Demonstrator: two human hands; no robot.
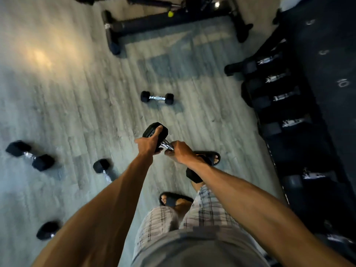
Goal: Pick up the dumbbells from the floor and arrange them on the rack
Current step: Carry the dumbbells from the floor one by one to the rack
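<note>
Left hand, right hand grip one dumbbell; seemingly four others

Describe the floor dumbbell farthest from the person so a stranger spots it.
Start at the black bench frame up top. Between it and the held dumbbell lies a small dumbbell on the grey floor. It alone lies level; the other dumbbells at left lie tilted.

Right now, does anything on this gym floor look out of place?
Yes. The far dumbbell, left dumbbell, middle dumbbell and near dumbbell lie scattered on the floor at mixed angles, not on the rack.
</note>
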